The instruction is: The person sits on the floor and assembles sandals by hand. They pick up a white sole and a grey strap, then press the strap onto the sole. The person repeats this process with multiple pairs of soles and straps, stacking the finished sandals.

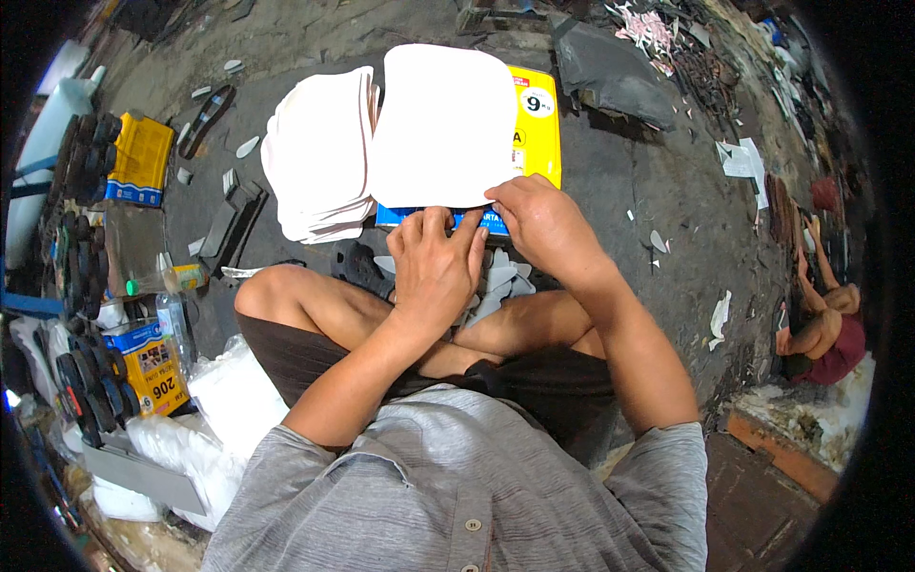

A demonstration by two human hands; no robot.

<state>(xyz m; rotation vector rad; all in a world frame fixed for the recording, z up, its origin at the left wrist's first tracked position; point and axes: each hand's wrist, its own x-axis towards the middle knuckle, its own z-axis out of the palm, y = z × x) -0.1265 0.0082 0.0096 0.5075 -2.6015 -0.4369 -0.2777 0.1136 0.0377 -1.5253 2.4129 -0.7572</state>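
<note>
A rounded white sheet (443,124) lies over a yellow and blue tin (540,129) in front of my crossed legs. My right hand (551,227) pinches the sheet's near right corner between thumb and fingers. Beside it, my left hand (434,267) has its fingers apart and bent, fingertips at the sheet's near edge over the blue side of the tin. Whether those fingertips touch the sheet or only the tin, I cannot tell. Close by on the left sits a stack of similar white pieces (319,157), its layers slightly uneven.
Grey scraps (502,286) lie between my legs and the tin. A dark angular block (610,76) stands at the far right. To my left are yellow tins (140,157), a plastic bottle (173,329) and white plastic bags (243,391). Another person (824,329) sits at the right edge.
</note>
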